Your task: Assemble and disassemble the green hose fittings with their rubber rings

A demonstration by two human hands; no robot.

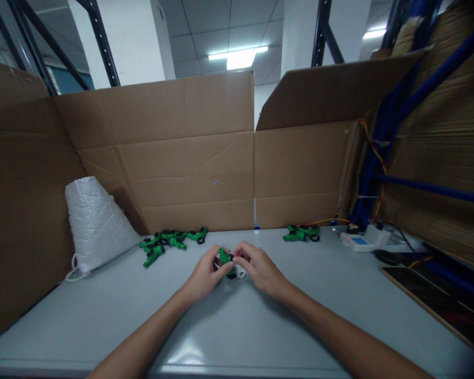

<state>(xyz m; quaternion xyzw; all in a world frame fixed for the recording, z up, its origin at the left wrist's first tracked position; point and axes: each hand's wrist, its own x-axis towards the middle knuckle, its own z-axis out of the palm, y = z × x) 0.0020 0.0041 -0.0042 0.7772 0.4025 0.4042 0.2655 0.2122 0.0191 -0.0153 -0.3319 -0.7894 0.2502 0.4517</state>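
Your left hand (205,276) and right hand (260,268) meet at the middle of the grey table (237,326), fingers pinched together on a small green fitting (223,256); a black and white ring piece (237,272) sits just under your fingertips. Farther out at 11 o'clock lies a heap of green fittings (169,242), with a white woven sack (92,221) beyond at 10 o'clock. At 1 o'clock sits another green fitting pair (302,232), and a white device (359,240) at 2 o'clock. Cardboard walls (174,158) stand behind.
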